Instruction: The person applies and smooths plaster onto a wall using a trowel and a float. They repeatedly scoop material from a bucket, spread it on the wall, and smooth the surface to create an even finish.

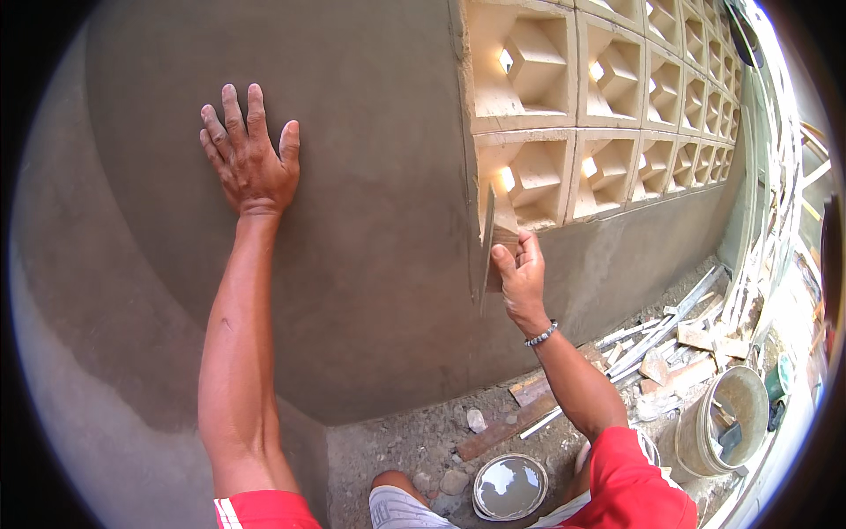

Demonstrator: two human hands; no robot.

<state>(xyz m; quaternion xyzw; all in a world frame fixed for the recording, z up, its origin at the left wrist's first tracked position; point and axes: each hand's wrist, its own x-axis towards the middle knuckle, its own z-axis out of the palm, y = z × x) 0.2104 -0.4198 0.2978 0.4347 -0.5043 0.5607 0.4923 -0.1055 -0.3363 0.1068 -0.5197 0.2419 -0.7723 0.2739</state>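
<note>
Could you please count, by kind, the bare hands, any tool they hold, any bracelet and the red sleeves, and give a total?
Bare left hand and bare right hand: 2
Flat, thin-bladed tool with brown handle: 1
Grey beaded bracelet: 1
Red, white-striped left sleeve and right sleeve: 2
Total: 6

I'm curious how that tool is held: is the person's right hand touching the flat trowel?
Touching. The head view shows the right hand gripping the flat trowel by its brown handle, thumb and fingers closed on it.
</note>
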